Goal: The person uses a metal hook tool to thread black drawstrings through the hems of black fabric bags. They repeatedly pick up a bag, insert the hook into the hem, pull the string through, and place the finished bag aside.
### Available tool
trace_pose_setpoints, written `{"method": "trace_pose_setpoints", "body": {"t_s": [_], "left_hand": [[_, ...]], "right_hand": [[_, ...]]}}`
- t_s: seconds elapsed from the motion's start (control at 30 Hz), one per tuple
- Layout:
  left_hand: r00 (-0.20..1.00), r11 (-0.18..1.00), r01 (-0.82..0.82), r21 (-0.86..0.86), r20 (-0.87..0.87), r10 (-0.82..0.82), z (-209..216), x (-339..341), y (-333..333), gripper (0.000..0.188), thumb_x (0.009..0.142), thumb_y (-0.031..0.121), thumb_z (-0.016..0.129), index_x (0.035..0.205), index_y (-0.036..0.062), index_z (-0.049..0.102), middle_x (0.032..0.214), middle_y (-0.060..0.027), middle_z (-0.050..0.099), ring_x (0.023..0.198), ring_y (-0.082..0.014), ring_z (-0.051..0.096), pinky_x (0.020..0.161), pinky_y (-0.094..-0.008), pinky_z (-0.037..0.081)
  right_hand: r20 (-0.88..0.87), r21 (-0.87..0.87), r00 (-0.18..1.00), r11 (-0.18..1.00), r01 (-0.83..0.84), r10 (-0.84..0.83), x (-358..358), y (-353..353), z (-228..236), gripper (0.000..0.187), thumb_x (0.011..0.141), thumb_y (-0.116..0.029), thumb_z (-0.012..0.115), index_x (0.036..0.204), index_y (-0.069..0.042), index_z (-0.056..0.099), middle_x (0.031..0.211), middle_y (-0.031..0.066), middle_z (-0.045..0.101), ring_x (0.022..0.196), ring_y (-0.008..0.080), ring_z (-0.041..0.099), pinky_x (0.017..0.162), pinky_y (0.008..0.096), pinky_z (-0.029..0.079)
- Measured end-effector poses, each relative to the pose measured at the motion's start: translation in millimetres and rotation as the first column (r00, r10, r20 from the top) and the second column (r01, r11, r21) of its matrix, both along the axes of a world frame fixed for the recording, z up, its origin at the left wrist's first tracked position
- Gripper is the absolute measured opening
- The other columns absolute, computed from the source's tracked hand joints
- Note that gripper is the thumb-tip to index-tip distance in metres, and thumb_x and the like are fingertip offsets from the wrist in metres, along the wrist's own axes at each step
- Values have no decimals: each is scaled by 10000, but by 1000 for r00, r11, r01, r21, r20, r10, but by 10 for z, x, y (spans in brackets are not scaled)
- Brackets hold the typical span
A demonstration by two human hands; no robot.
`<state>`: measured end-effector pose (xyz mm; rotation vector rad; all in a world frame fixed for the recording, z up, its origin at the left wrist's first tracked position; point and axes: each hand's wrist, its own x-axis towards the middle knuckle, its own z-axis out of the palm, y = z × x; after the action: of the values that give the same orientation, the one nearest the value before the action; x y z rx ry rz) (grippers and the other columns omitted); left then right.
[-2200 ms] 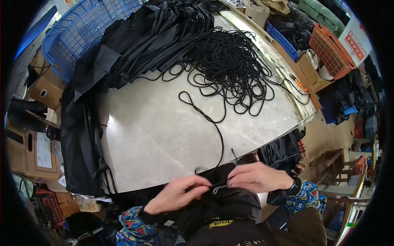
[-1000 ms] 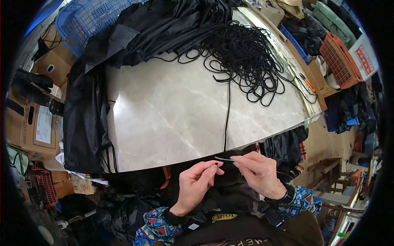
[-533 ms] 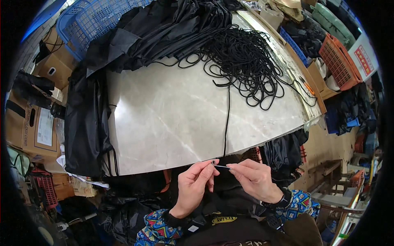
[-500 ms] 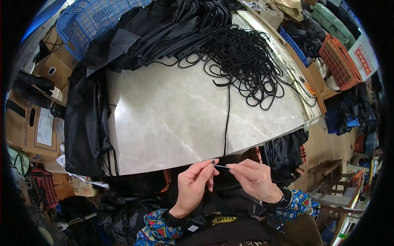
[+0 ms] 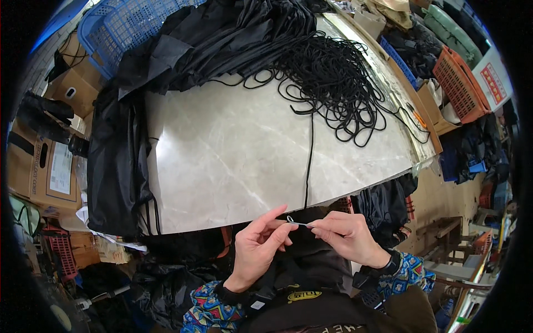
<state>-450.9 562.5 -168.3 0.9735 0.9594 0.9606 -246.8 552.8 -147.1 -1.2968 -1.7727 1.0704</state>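
Observation:
My right hand (image 5: 348, 237) pinches a thin metal rod with a small loop at its end (image 5: 294, 222) between thumb and fingertips. The loop points toward my left hand (image 5: 258, 244), whose index finger is stretched out and lifted away from the thumb. The left thumb tip lies right beside the loop; whether they touch I cannot tell. Both hands are just off the table's near edge. A black cord (image 5: 308, 161) runs from a tangled cord pile (image 5: 333, 83) down across the table to that edge, where its lower end passes out of sight behind the hands.
The pale marbled table (image 5: 222, 161) carries black fabric (image 5: 222, 50) along its far side and more folded fabric (image 5: 117, 166) on its left. A blue basket (image 5: 127, 33) stands at the far left. Orange crates (image 5: 461, 83) and cardboard boxes (image 5: 55, 172) surround the table.
My left index finger has straightened and lifted off the rod's looped end, so the loop now shows plainly. My right hand keeps its pinch, barely shifted.

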Motion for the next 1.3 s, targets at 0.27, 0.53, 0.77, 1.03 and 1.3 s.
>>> {"method": "trace_pose_setpoints", "body": {"t_s": [0.27, 0.53, 0.77, 1.03, 1.3], "left_hand": [[994, 997, 49, 67, -101, -42, 10, -43, 32, 377, 904, 33, 560, 1278, 15, 510, 948, -63, 671, 770, -71, 602, 655, -192, 479], [996, 998, 57, 37, -67, -54, 37, -19, 33, 370, 905, 70, 580, 1257, -16, 503, 979, -122, 677, 767, -125, 630, 658, -220, 495], [991, 984, 100, -148, 100, -85, -18, -32, 77, 334, 912, 83, 570, 1217, -40, 515, 978, -172, 667, 754, -190, 662, 640, -264, 544], [999, 998, -49, -44, 1, 49, 45, 67, 109, 202, 972, 173, 465, 1046, -13, 490, 917, -107, 632, 509, -113, 575, 397, -186, 384], [699, 771, -166, 614, -479, 532, -315, -203, 1165, 136, 959, 155, 446, 1013, 43, 502, 721, -118, 603, 543, -189, 566, 489, -316, 438]], "right_hand": [[60, -44, 998, 999, -28, 31, 30, 21, -8, 149, 834, -25, 636, 976, -4, 676, 714, 82, 623, 617, 151, 610, 537, 245, 459], [6, -65, 1000, 998, -1, 1, -2, 15, -5, 124, 825, -29, 652, 945, -5, 675, 696, 100, 601, 596, 179, 557, 529, 273, 421], [140, 80, 989, 995, -64, 53, 9, 42, 60, 182, 798, 6, 646, 979, -6, 664, 708, 99, 580, 571, 203, 564, 496, 287, 427], [375, 404, 924, 885, -232, 71, -11, -15, -43, 317, 713, 18, 652, 1027, 12, 619, 762, 92, 584, 614, 234, 597, 510, 304, 486], [249, 526, 870, 695, -490, 425, -81, -139, 489, 149, 798, -116, 626, 917, -27, 634, 898, 113, 639, 835, 263, 608, 803, 386, 500]]}}
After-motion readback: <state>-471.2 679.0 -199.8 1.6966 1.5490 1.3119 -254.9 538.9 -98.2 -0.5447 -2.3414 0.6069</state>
